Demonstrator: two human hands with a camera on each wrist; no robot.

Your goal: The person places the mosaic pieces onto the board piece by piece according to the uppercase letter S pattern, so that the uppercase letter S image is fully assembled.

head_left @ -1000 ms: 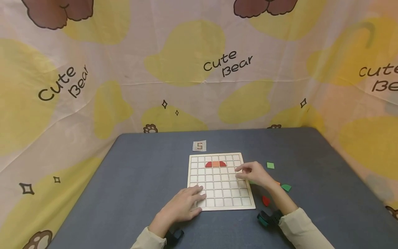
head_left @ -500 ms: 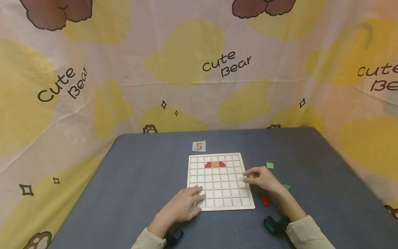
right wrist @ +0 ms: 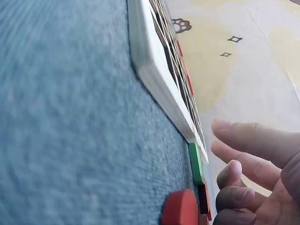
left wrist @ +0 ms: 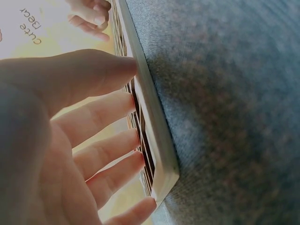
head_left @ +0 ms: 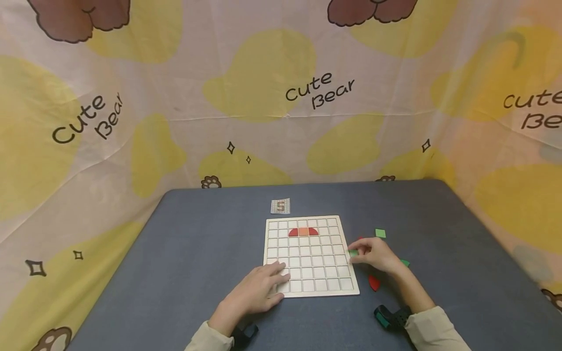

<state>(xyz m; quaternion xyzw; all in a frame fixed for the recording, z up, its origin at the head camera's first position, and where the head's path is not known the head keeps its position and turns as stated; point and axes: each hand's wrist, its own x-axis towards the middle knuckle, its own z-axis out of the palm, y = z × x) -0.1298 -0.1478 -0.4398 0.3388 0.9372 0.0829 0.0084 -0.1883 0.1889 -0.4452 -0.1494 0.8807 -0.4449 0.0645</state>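
A white grid board (head_left: 308,273) lies on the table, with an orange square (head_left: 303,231) between two red rounded pieces (head_left: 313,231) in an upper row. My left hand (head_left: 259,290) rests on its near left corner, fingers spread; the left wrist view has the fingertips (left wrist: 131,140) along the rim. Just past the board's right edge my right hand (head_left: 375,253) hovers, thumb and forefinger apart near a green square (head_left: 353,252). In the right wrist view that green piece (right wrist: 196,163) lies against the board's side, with the fingers away from it and nothing held.
A small printed card (head_left: 280,206) lies beyond the board. Right of it are a light green square (head_left: 380,233), a darker green piece (head_left: 405,263) and a red piece (head_left: 374,282), with another red bit (head_left: 361,238) partly behind the right hand. A patterned cloth (head_left: 254,97) hangs behind the table.
My right hand has drawn back from over the board to just beyond its right edge, uncovering a red bit and hiding an orange one. My left hand stays put.
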